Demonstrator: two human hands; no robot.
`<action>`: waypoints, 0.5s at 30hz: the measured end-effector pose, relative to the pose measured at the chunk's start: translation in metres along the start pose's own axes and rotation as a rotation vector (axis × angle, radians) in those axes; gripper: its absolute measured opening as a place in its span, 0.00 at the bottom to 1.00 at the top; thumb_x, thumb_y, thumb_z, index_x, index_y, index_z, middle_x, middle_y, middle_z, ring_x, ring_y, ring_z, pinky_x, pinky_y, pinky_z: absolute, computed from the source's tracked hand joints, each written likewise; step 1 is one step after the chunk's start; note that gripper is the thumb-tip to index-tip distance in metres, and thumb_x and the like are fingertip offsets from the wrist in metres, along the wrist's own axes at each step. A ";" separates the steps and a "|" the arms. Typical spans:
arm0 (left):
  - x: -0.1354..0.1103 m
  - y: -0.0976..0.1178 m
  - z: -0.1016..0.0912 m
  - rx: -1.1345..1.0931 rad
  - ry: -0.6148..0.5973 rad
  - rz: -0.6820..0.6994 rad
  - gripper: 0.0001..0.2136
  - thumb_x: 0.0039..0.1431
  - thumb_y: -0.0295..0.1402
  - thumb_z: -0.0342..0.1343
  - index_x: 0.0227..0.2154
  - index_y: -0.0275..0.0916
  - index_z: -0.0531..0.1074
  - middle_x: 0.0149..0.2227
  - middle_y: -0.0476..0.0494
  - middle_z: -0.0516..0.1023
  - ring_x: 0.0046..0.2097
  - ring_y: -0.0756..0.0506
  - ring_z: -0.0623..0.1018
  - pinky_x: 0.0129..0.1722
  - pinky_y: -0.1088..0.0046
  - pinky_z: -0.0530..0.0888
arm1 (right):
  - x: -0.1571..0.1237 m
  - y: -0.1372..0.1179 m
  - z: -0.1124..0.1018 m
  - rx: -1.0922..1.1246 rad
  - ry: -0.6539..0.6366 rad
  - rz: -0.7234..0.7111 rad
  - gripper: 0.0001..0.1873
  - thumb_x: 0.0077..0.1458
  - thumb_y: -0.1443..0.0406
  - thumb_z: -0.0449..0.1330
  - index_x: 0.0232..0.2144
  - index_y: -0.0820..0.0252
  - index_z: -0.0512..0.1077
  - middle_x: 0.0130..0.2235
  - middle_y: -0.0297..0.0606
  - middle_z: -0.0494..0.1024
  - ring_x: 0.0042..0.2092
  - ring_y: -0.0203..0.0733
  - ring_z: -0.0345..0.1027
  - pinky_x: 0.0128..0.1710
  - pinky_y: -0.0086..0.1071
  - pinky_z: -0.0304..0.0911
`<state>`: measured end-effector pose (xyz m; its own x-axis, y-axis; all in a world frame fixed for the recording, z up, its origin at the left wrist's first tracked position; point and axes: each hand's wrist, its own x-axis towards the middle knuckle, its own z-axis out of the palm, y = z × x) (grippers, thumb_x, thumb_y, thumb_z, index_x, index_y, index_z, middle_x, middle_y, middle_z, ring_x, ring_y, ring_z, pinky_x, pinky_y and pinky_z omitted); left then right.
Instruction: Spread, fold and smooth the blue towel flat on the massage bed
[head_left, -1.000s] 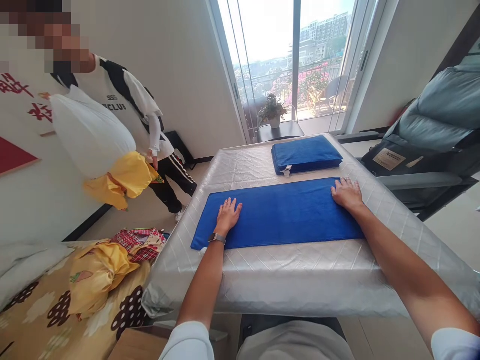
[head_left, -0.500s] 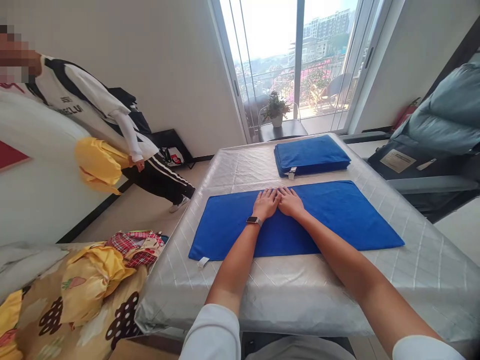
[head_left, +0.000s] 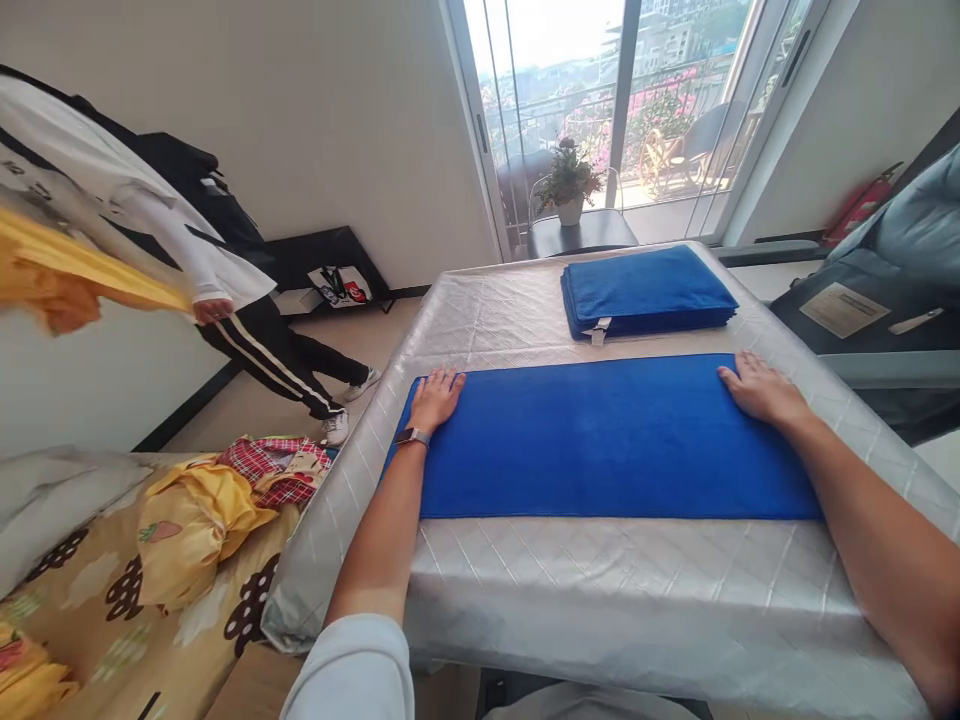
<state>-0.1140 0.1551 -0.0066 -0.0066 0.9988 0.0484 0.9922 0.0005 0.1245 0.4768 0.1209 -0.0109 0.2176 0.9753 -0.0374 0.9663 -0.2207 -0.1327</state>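
A blue towel (head_left: pixel 585 440) lies flat as a long strip across the silver-covered table (head_left: pixel 600 570). My left hand (head_left: pixel 437 398) rests palm down on its far left corner, fingers stretched out, with a watch on the wrist. At the far right corner, my right hand (head_left: pixel 761 388) lies flat with fingers spread, partly over the towel's edge. Beyond the towel is a neat stack of folded blue towels (head_left: pixel 649 290) with white tags at its near left corner. My left forearm covers the near left end of the flat towel.
At the left a person (head_left: pixel 172 240) holds a yellow cloth (head_left: pixel 90 270). Clothes, among them a yellow bundle (head_left: pixel 199 530), lie on a patterned bed (head_left: pixel 90 640). A chair with a potted plant (head_left: pixel 568 185) stands behind the table; an armchair (head_left: pixel 877 310) is on the right.
My hands have slid apart from the middle of the towel's far edge to its two far corners. The person at the left has moved the yellow cloth leftward, and my view has shifted slightly.
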 end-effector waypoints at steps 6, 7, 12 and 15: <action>0.000 -0.038 0.000 -0.021 0.016 -0.051 0.32 0.74 0.51 0.34 0.72 0.38 0.56 0.74 0.37 0.52 0.74 0.38 0.53 0.72 0.52 0.51 | 0.001 0.009 0.000 -0.013 -0.007 0.022 0.42 0.71 0.51 0.34 0.73 0.80 0.46 0.74 0.56 0.47 0.75 0.50 0.39 0.73 0.46 0.40; 0.000 -0.038 -0.001 -0.026 0.020 -0.044 0.32 0.74 0.52 0.34 0.71 0.38 0.57 0.74 0.37 0.52 0.74 0.38 0.53 0.72 0.52 0.51 | 0.001 0.007 -0.002 -0.012 -0.013 0.026 0.42 0.71 0.51 0.34 0.73 0.80 0.46 0.74 0.56 0.47 0.75 0.50 0.39 0.73 0.46 0.40; -0.003 -0.040 -0.005 -0.062 0.127 -0.016 0.29 0.76 0.46 0.34 0.66 0.34 0.66 0.69 0.37 0.64 0.71 0.42 0.61 0.71 0.59 0.55 | -0.001 0.005 -0.009 -0.006 -0.061 0.079 0.41 0.70 0.51 0.34 0.74 0.75 0.46 0.76 0.47 0.43 0.75 0.50 0.37 0.73 0.49 0.36; -0.005 -0.041 -0.006 -0.069 0.156 0.005 0.28 0.76 0.44 0.35 0.64 0.33 0.68 0.68 0.36 0.66 0.71 0.42 0.62 0.71 0.62 0.56 | -0.002 0.006 -0.010 -0.004 -0.037 0.083 0.41 0.70 0.50 0.34 0.74 0.73 0.47 0.75 0.46 0.44 0.75 0.52 0.37 0.73 0.51 0.36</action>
<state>-0.1557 0.1500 -0.0056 -0.0258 0.9791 0.2016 0.9814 -0.0135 0.1915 0.4832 0.1174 -0.0013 0.2915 0.9528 -0.0850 0.9458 -0.3004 -0.1236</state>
